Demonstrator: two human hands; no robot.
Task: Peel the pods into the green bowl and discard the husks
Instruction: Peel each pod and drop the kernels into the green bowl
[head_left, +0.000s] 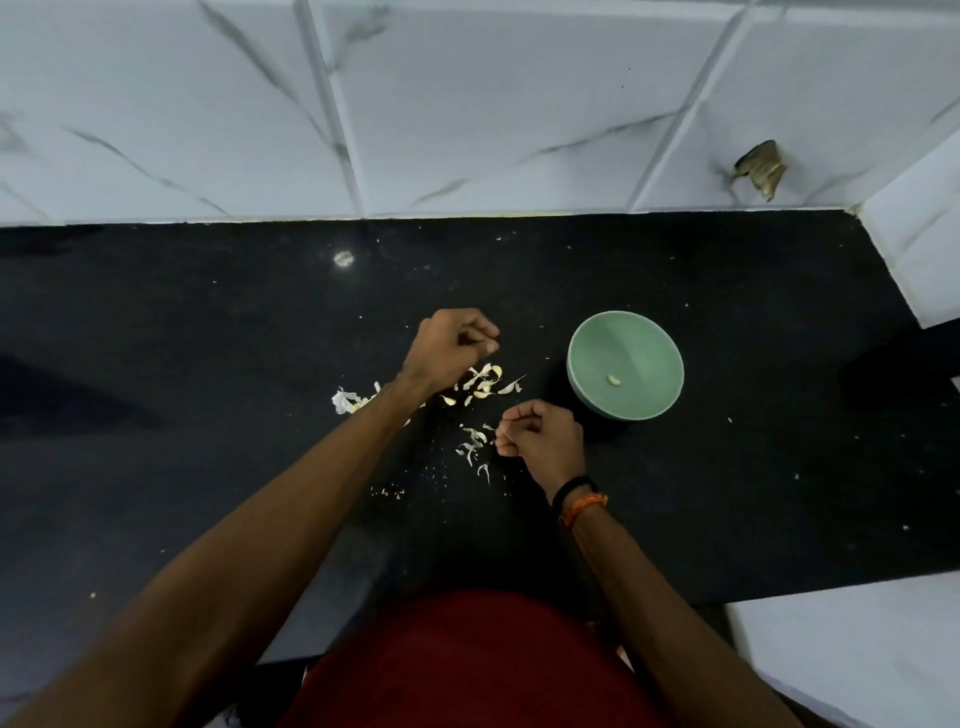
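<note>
Peeling under way: green bowl (625, 364) at 3 o'clock of left hand (451, 344) holds one clove (614, 380); both hands' fingers curled, contents indiscernible, right hand (540, 435) at bowl's 7 o'clock; husks (483, 384) strewn on bench (208, 338); next likely needs another pod.

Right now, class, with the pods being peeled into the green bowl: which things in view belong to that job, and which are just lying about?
Belongs to the job:
green bowl
one peeled piece inside it
pile of pods and husks
loose husks on the counter
left hand
right hand

Just lying about:
black counter
marble wall tiles
wristbands
hole in a tile
</note>
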